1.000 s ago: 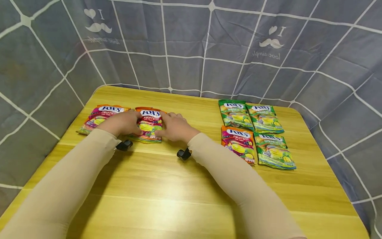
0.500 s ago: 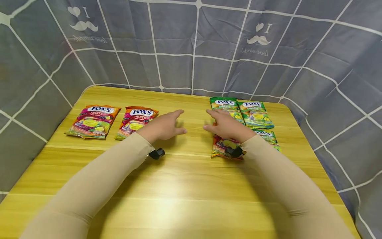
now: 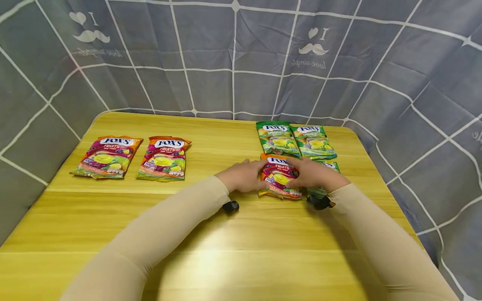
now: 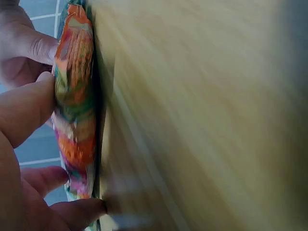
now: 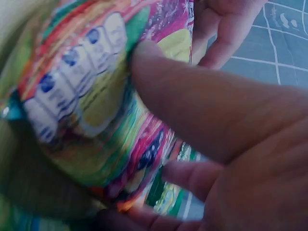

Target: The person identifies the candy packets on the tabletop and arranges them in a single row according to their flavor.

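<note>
A red and orange bag of Fox's Fruits candy [image 3: 279, 177] lies on the right half of the table in the head view. My left hand [image 3: 246, 175] holds its left side, thumb toward the near edge. On the opposite side my right hand [image 3: 314, 173] grips the same bag, its thumb on the printed front. The left wrist view has the candy bag [image 4: 74, 106] edge-on, fingers along it. In the right wrist view the thumb presses the bag's front [image 5: 103, 96] while other fingers reach its side. Part of the bag is hidden by the hands.
Two green Spring candy bags [image 3: 278, 139] [image 3: 313, 143] lie just behind. A third green bag [image 3: 331, 165] is mostly covered by the right hand. Two more Fruits bags [image 3: 107, 158] [image 3: 163, 159] lie apart at the left. A grey checked cloth [image 3: 211, 50] hangs behind the wooden table [image 3: 211, 234].
Both hands have left the second Fruits bag on the left, moved right through the air with nothing held, and taken hold of the Fruits bag beside the green ones.
</note>
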The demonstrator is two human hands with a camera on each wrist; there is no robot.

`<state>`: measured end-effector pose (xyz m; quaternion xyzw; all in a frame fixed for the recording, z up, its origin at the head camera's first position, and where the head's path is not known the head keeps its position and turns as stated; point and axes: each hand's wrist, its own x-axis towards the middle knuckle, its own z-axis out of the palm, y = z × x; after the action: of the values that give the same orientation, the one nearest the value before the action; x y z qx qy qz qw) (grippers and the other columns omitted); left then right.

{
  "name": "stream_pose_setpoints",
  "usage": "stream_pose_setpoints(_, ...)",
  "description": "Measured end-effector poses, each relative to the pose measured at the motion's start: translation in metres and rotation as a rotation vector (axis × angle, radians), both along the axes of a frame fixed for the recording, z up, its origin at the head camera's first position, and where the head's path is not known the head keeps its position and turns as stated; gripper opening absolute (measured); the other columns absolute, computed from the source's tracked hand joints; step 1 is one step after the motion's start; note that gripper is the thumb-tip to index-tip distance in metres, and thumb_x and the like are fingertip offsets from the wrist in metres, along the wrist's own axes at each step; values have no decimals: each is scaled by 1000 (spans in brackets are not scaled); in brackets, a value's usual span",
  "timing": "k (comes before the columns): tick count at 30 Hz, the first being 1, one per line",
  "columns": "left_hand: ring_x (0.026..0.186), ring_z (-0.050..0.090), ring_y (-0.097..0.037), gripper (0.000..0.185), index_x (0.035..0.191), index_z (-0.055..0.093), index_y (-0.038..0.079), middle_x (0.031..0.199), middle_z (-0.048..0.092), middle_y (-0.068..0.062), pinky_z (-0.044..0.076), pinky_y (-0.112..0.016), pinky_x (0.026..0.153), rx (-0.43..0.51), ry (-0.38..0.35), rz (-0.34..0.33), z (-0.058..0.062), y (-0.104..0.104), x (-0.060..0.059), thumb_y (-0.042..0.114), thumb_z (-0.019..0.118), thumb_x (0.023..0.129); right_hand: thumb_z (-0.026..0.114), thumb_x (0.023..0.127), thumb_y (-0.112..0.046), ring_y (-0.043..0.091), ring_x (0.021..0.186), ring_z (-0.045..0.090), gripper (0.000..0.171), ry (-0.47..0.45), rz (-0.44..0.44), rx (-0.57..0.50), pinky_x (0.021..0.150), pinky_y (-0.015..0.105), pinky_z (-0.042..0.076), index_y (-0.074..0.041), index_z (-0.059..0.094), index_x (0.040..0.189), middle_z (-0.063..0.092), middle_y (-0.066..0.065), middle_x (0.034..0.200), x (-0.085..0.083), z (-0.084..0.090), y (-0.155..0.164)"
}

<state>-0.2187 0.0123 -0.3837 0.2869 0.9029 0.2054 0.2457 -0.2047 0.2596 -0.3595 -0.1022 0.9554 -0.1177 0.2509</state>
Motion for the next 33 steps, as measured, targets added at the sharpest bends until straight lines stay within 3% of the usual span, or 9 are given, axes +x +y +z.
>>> stream_pose_setpoints(4,161,20,-46,88,170,22,24,173,32,-6,16,-65,130,-33,6,2,1,3,3,55,66,100,79,92,-49,45,139,51,102,-17,-2,23,117,62,42,-3,26,167,47,31,156,-2,-3,-7)
stream_pose_setpoints(10,162,22,-40,86,169,26,26,170,38,-9,18,-59,131,-24,12,26,-2,3,2,51,70,99,80,93,-45,43,142,52,102,-17,-34,12,119,59,42,0,25,166,50,26,158,-2,-6,-14)
stream_pose_setpoints(17,153,43,-32,83,166,35,20,167,43,-10,36,-48,126,119,-19,93,-3,-2,1,41,76,97,82,93,-36,42,136,56,92,60,-78,-94,115,59,45,2,34,163,55,27,152,4,-6,-19)
stream_pose_setpoints(25,152,46,-30,79,163,42,22,166,47,-6,38,-48,125,154,72,186,8,-25,3,44,77,96,80,96,-31,39,131,60,88,123,-76,-163,110,56,50,0,34,163,56,25,151,4,8,-39)
stream_pose_setpoints(33,152,45,-33,79,163,42,23,165,47,-7,37,-52,125,148,108,256,21,-63,-1,44,77,96,82,94,-30,39,139,55,89,167,-46,-175,117,56,46,-4,34,164,53,21,156,-12,17,-77)
